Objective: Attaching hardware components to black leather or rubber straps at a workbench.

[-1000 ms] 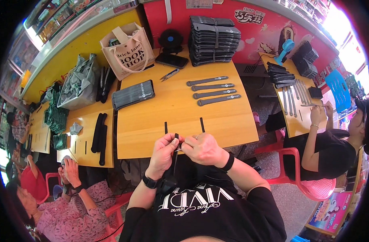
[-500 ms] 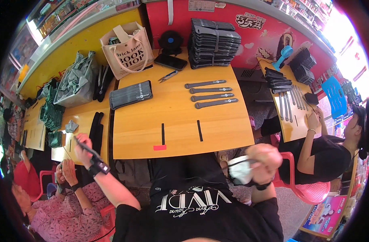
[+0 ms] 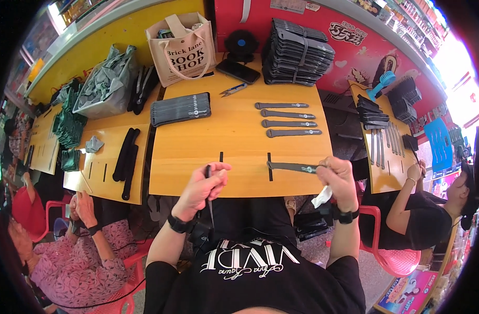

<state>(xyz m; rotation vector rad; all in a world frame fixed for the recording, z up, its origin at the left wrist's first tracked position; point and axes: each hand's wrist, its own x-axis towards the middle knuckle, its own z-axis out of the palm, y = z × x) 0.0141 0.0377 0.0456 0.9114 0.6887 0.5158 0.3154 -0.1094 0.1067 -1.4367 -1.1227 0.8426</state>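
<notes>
My left hand [image 3: 204,186], at the table's near edge, is closed round a thin dark pointed tool [image 3: 211,209] whose kind I cannot make out. Between thumb and fingers my right hand [image 3: 339,180] pinches one end of a grey strap [image 3: 294,167]. That strap stretches left over the near right part of the table, its rounded end by a black mark [image 3: 270,172]. White crumpled tissue or cloth [image 3: 322,197] hangs under the same hand. Farther back lie several matching grey straps [image 3: 289,114] in a row. At the left rests a flat grey strap bundle [image 3: 181,109].
Scissors-like snips [image 3: 233,90], a phone [image 3: 238,70], a small fan [image 3: 241,44], a cloth bag [image 3: 181,52] and a tall tied strap stack [image 3: 298,55] stand along the back of the wooden table [image 3: 197,144]. Co-workers sit at tables on both sides.
My left hand has swung right from the neighbouring table's edge to the front of mine. My right hand has risen to the table, and a grey strap now shows stretched out from it.
</notes>
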